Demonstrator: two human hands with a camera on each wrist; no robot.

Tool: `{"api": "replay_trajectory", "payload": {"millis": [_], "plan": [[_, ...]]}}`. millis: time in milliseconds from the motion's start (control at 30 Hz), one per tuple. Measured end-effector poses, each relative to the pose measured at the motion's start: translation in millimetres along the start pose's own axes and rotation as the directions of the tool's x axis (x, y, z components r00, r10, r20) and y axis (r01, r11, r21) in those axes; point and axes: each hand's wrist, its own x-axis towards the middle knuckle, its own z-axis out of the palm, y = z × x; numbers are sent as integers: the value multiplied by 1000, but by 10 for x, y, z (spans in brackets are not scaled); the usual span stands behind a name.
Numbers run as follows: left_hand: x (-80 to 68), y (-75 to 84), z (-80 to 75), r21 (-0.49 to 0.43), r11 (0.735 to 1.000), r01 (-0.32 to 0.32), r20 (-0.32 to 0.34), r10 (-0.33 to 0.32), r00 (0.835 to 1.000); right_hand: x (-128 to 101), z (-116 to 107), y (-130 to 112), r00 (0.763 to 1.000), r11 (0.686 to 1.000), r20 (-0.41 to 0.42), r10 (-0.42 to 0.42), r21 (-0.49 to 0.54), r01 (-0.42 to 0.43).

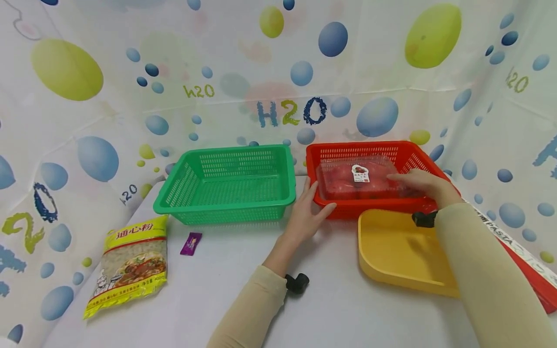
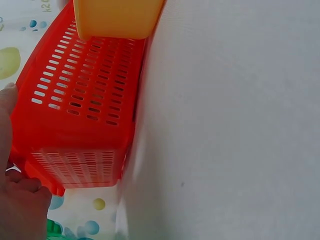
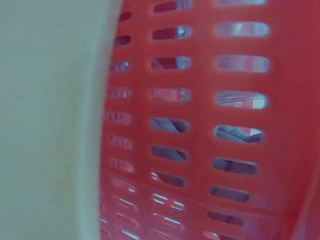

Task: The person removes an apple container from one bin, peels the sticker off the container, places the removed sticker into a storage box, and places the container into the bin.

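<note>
A clear plastic box of red fruit (image 1: 339,175) with a white label lies inside the red basket (image 1: 361,209). My right hand (image 1: 419,183) reaches over the basket's right side and holds the box's right end; some fingers show only through the basket's slots in the right wrist view. At the basket's front left corner is my left hand (image 1: 302,215), its thumb toward the front wall and its fingers along the left rim. In the left wrist view, that hand (image 2: 25,205) has bent fingers around the red rim.
A green basket (image 1: 235,212) stands left of the red one. In front of the red basket sits a yellow tray (image 1: 400,251), partly behind my right sleeve. A pasta bag (image 1: 135,261) and a small purple packet (image 1: 191,243) lie at left. A red pasta package (image 1: 528,270) lies far right.
</note>
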Motion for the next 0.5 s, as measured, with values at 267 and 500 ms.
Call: {"api": "replay_trajectory", "payload": {"millis": [267, 500], "plan": [[4, -11, 5, -2, 1000, -20, -5, 20, 1000, 5, -26, -85, 997, 927, 73, 24, 372, -49], [13, -20, 12, 5, 1000, -23, -14, 23, 1000, 85, -18, -68, 1000, 878, 17, 6, 479, -13]]}}
